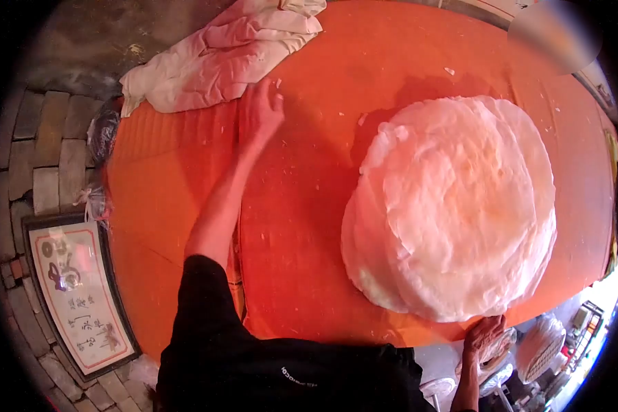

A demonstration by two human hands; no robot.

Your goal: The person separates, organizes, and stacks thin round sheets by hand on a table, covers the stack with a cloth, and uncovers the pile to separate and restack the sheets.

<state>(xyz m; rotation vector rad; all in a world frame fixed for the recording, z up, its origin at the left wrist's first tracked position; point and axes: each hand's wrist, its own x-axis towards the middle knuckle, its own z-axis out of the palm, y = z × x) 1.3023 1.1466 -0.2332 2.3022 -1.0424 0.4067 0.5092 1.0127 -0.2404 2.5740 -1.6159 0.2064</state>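
A tall pile of thin, round, whitish sheets that look like flatbread lies on the orange-covered table. Its edges are wavy and the layers overlap unevenly. My left hand is stretched forward, left of the pile, at the near edge of a crumpled pale cloth. Its thumb stands apart from the fingers, and nothing shows in it; whether the fingertips touch the cloth is unclear. Down at the table's near edge, my right hand is just below the pile's lower rim, fingers extended, partly in shadow.
Small white scraps are scattered on the table. A framed sheet with written characters leans at the left over a brick floor. Plastic-wrapped stools stand beyond the lower right edge. A seam runs through the orange cover.
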